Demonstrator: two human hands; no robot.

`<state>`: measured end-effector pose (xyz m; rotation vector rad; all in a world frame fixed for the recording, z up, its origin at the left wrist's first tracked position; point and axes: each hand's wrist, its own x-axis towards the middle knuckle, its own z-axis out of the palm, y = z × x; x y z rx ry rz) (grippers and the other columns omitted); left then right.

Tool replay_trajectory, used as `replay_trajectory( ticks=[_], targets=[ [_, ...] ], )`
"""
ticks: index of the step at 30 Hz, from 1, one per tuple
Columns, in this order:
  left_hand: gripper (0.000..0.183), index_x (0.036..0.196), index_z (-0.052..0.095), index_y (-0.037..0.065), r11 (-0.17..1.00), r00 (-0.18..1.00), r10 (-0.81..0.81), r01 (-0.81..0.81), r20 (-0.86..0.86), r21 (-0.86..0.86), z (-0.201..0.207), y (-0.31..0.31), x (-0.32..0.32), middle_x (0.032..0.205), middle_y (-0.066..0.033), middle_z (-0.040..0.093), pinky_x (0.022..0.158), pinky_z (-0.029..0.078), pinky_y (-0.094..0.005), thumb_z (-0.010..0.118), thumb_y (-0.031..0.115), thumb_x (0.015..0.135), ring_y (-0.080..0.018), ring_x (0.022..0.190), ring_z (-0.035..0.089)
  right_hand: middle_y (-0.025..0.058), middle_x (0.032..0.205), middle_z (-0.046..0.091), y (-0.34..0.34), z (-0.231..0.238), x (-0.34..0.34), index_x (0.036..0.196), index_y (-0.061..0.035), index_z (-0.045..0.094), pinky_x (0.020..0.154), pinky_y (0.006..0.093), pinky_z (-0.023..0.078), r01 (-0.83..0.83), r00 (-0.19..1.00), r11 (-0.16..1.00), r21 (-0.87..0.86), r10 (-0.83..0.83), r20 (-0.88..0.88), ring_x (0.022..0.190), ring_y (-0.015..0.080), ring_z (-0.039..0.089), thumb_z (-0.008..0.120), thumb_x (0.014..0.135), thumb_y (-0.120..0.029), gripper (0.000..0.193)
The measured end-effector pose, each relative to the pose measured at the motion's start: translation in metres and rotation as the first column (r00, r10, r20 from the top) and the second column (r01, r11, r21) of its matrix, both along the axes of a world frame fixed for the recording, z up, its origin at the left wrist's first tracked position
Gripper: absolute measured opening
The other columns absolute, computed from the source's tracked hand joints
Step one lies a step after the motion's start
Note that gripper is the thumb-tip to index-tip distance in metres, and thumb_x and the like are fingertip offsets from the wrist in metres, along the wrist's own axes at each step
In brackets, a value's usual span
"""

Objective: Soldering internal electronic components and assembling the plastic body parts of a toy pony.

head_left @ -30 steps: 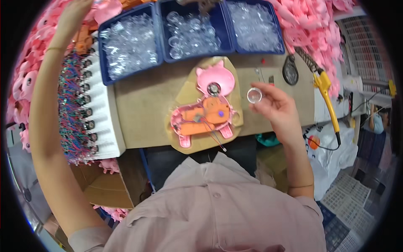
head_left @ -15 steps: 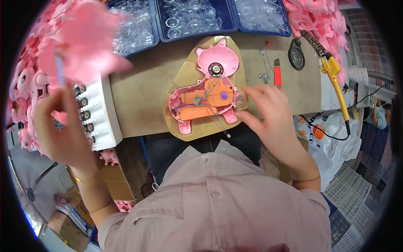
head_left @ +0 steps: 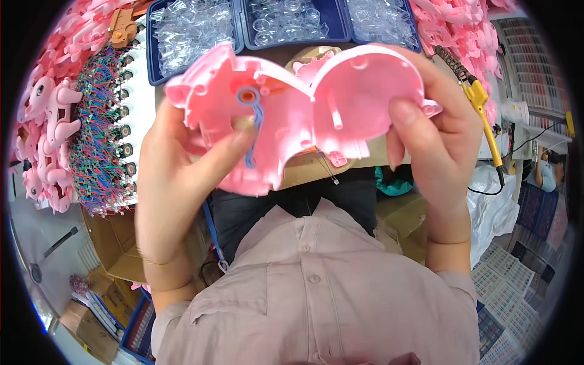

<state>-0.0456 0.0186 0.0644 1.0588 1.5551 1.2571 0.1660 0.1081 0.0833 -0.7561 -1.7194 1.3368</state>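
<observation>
A pink plastic toy shell half (head_left: 359, 97) is held up in front of me, its hollow inner side turned toward me. My left hand (head_left: 182, 164) grips its body end, with the thumb by a blue-violet lever piece (head_left: 258, 118) and an orange ring (head_left: 247, 95) inside the shell. My right hand (head_left: 438, 128) holds the rounded head end, thumb on the inner wall. Below and behind lies the other pink half on its tan holder (head_left: 292, 177), mostly covered by the held piece. Of it I see a foot (head_left: 336, 159) and thin wires with a small tip (head_left: 335, 180).
Blue bins (head_left: 240, 30) of clear plastic parts stand along the back. Pink shells (head_left: 55, 115) pile up at the left and right. At left are bundled wires (head_left: 100, 128) and a white tray (head_left: 143, 85) with round speakers. A yellow-handled tool (head_left: 485, 109) hangs at right.
The pink shell half in my left hand has come from the far left to the middle. My right hand has risen from the table and taken hold of its other end.
</observation>
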Motion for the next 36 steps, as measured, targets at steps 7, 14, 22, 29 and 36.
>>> replay_trajectory(
  ticks=[7,14,22,29,36],
  targets=[
    [0.043,0.125,0.05,-0.001,0.905,0.87,-0.281,0.381,0.406,-0.188,-0.018,-0.037,-0.013,0.111,-0.0049,0.061,0.081,0.048,-0.0272,0.065,0.008,0.086,-0.0102,0.093,0.059,0.0067,0.092,0.063,-0.012,-0.037,0.056,0.115,0.0035,0.058,0.065,0.0258,0.047,0.042,0.943,0.992,-0.118,0.0,0.332,0.072,0.0105,0.055,0.062,0.084,-0.009,0.033],
    [0.043,0.124,0.045,-0.009,0.974,0.847,0.212,-0.142,0.487,-0.176,-0.033,-0.034,-0.021,0.111,-0.0173,0.062,0.085,0.052,-0.0348,0.056,0.013,0.089,-0.0226,0.098,0.064,0.01,0.083,0.056,-0.02,-0.089,0.045,0.097,-0.001,0.063,0.063,0.0356,0.044,-0.031,0.774,0.902,0.431,-0.251,0.581,0.072,0.0258,0.055,0.076,0.071,-0.018,0.034],
    [0.056,0.131,0.038,-0.007,0.991,0.854,0.095,-0.034,0.512,-0.127,-0.032,-0.034,-0.02,0.118,-0.0196,0.057,0.091,0.049,-0.0378,0.061,0.015,0.085,-0.0258,0.105,0.06,0.0105,0.084,0.056,-0.004,-0.066,0.049,0.099,-0.0003,0.064,0.063,0.0309,0.046,-0.236,0.673,0.873,0.427,-0.17,0.719,0.074,0.0222,0.056,0.076,0.071,-0.01,0.033],
    [0.043,0.124,0.047,-0.006,0.982,0.862,0.097,-0.001,0.498,-0.188,-0.035,-0.027,-0.021,0.111,-0.0142,0.061,0.084,0.052,-0.0326,0.06,0.013,0.087,-0.0195,0.097,0.063,0.0113,0.087,0.059,-0.002,-0.06,0.045,0.1,-0.0003,0.063,0.064,0.0321,0.047,-0.321,0.682,0.851,0.416,-0.097,0.725,0.076,0.0254,0.059,0.073,0.073,-0.008,0.029],
    [0.036,0.119,0.051,-0.004,0.977,0.852,0.177,-0.091,0.492,-0.194,-0.028,-0.025,-0.018,0.107,-0.0097,0.063,0.081,0.051,-0.0299,0.06,0.015,0.089,-0.015,0.093,0.063,0.0104,0.1,0.06,-0.011,-0.054,0.042,0.095,-0.002,0.065,0.063,0.0322,0.046,-0.422,0.72,0.768,0.482,-0.039,0.693,0.079,0.023,0.058,0.071,0.072,-0.009,0.025]
  ],
)
